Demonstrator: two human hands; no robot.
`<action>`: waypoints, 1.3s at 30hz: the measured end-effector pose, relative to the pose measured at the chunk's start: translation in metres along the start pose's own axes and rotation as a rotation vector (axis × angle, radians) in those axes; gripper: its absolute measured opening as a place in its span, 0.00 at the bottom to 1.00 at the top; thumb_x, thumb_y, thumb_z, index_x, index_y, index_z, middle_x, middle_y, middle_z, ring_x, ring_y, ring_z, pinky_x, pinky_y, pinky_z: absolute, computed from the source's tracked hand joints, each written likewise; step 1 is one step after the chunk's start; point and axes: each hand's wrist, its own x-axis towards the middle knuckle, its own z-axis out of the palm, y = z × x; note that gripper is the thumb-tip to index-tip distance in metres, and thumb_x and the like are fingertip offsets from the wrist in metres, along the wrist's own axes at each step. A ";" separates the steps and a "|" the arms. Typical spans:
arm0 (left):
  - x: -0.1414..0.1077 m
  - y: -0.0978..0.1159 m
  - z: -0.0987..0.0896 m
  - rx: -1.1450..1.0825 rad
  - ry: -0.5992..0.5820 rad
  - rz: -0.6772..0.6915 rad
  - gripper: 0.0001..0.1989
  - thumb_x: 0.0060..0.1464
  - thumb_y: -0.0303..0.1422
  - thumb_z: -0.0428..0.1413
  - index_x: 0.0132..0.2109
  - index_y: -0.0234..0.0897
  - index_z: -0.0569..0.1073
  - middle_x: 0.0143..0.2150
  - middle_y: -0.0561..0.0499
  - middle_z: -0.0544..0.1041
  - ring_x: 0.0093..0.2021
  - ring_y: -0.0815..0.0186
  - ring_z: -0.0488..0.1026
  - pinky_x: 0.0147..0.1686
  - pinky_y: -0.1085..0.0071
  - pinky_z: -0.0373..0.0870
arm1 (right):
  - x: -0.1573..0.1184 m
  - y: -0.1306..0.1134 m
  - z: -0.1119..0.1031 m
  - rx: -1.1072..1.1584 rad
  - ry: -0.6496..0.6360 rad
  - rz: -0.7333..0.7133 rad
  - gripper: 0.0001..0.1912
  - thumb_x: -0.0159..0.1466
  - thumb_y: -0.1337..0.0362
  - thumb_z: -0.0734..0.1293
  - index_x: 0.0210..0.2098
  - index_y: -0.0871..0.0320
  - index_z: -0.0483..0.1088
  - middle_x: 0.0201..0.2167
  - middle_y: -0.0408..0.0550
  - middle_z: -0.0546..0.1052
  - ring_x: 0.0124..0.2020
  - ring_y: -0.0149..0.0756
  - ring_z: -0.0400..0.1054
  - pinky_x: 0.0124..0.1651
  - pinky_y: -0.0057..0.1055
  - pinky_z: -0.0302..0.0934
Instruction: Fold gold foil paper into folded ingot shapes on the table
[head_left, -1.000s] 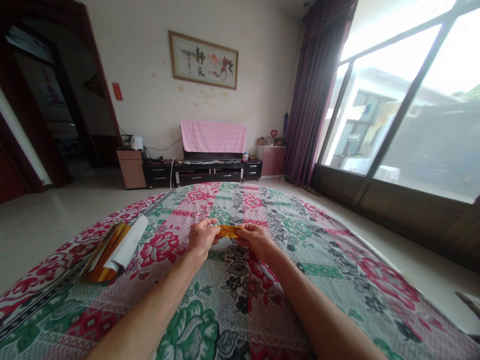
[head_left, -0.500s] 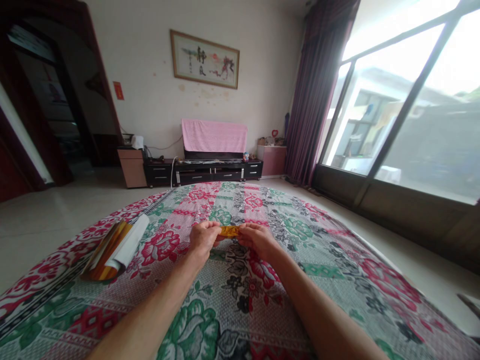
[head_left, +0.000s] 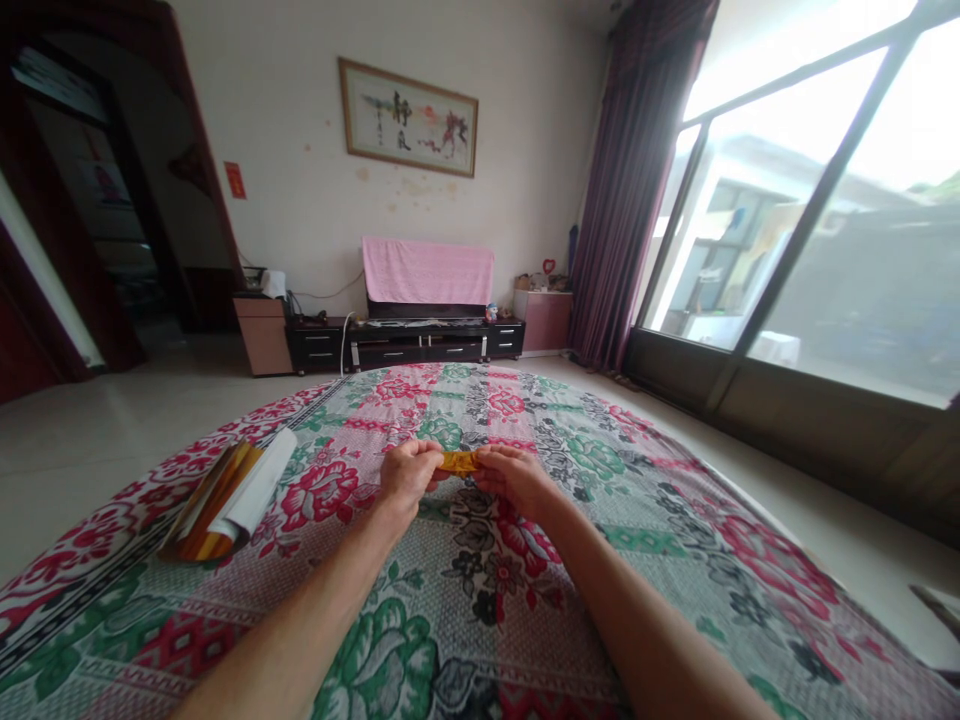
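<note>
A small strip of shiny golden-yellow paper (head_left: 459, 462), creased or folded, stretches between my two hands above the flowered cloth (head_left: 375, 650). Its left end is pinched by the fingers of my left hand (head_left: 409, 475). At the other end my right hand (head_left: 516, 478) grips it with thumb and fingertips. Both ends are hidden under the fingers. Left of my hands lies a loosely curled stack of golden and white paper sheets (head_left: 229, 505), resting on the cloth.
Beyond the cloth's far edge stand a low black cabinet (head_left: 409, 354) and a screen draped with a pink cloth (head_left: 427, 270). A purple curtain (head_left: 622, 200) and large windows (head_left: 757, 240) are to the right. A dark doorway (head_left: 127, 210) opens at the left.
My hands hold nearly the same place with the golden paper between them; my right fingers have shifted very slightly left. The stack of sheets lies as before.
</note>
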 end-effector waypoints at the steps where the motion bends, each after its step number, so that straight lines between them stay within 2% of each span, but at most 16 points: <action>1: 0.000 0.000 0.000 -0.008 -0.016 -0.001 0.10 0.38 0.25 0.56 0.33 0.34 0.73 0.21 0.54 0.75 0.20 0.67 0.73 0.18 0.78 0.62 | 0.000 0.000 0.000 0.017 -0.004 0.011 0.05 0.54 0.62 0.69 0.30 0.57 0.72 0.27 0.45 0.77 0.25 0.29 0.70 0.29 0.24 0.67; 7: 0.003 -0.003 -0.002 -0.063 -0.112 -0.040 0.14 0.38 0.28 0.58 0.37 0.33 0.73 0.23 0.52 0.76 0.21 0.68 0.73 0.21 0.76 0.65 | -0.001 -0.002 0.002 0.019 0.009 0.051 0.05 0.54 0.63 0.68 0.27 0.58 0.72 0.25 0.44 0.76 0.24 0.27 0.68 0.28 0.22 0.65; 14: 0.001 -0.004 0.002 -0.107 -0.106 -0.037 0.15 0.37 0.29 0.59 0.38 0.33 0.74 0.22 0.54 0.75 0.20 0.71 0.71 0.20 0.78 0.63 | 0.000 -0.002 0.006 0.025 0.083 0.049 0.04 0.53 0.64 0.67 0.24 0.58 0.70 0.25 0.45 0.75 0.22 0.27 0.67 0.25 0.22 0.65; 21: 0.002 -0.006 0.002 -0.139 -0.072 -0.044 0.17 0.35 0.29 0.61 0.38 0.33 0.74 0.21 0.55 0.75 0.19 0.71 0.70 0.19 0.78 0.62 | -0.001 -0.003 0.007 0.019 0.035 0.053 0.05 0.54 0.64 0.67 0.26 0.60 0.71 0.24 0.45 0.75 0.20 0.25 0.65 0.25 0.21 0.64; 27: 0.000 -0.004 0.003 -0.202 -0.116 -0.083 0.16 0.38 0.26 0.60 0.39 0.32 0.74 0.22 0.54 0.75 0.18 0.72 0.71 0.19 0.78 0.64 | 0.000 -0.004 0.008 0.057 0.099 0.087 0.04 0.54 0.66 0.66 0.25 0.60 0.71 0.21 0.45 0.74 0.20 0.26 0.65 0.23 0.21 0.64; 35: -0.003 -0.002 0.004 -0.310 -0.168 -0.098 0.17 0.40 0.25 0.59 0.42 0.32 0.73 0.23 0.53 0.75 0.18 0.73 0.70 0.17 0.80 0.62 | 0.002 -0.004 0.008 0.127 0.074 0.091 0.04 0.54 0.68 0.66 0.23 0.59 0.69 0.19 0.43 0.72 0.17 0.24 0.63 0.20 0.19 0.62; 39: -0.001 -0.003 0.003 -0.238 -0.121 -0.064 0.15 0.41 0.26 0.58 0.41 0.32 0.74 0.23 0.54 0.75 0.18 0.74 0.70 0.18 0.80 0.63 | -0.001 -0.006 0.006 0.134 0.036 0.088 0.03 0.55 0.67 0.66 0.27 0.61 0.70 0.23 0.44 0.74 0.19 0.24 0.65 0.23 0.19 0.64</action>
